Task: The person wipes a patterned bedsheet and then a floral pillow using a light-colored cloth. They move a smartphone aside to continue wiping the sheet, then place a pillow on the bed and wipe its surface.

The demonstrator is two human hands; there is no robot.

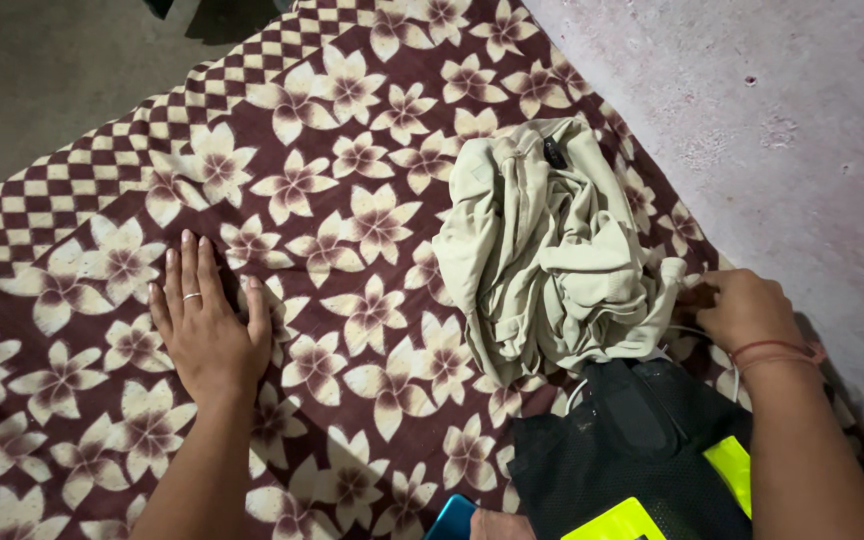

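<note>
We log the left hand (207, 325) lying flat, palm down, fingers spread narrow and together, on the maroon blanket with cream flowers (352, 250). It holds nothing. A ring (192, 296) shows on one finger. The hand sits well apart from the garment, toward the blanket's left side, inside the checkered border (42, 215) that runs along the far left edge.

We note the right hand (742, 310) at the blanket's right edge, just beside the bare grey floor (802, 130). Its fingers curl in against the edge of the crumpled beige garment (547, 245) and touch it; whether they pinch cloth we cannot tell, since the fingertips are hidden behind a fold. A red thread band (777, 350) circles the wrist.

The beige garment lies bunched in a heap on the right half of the blanket, a small dark label (555, 153) showing near its far end. Its near edge touches a black mesh vest with bright yellow patches (642, 450), which lies at the blanket's near right corner. A blue object (452, 518) shows at the near edge, mostly cut off.
</note>
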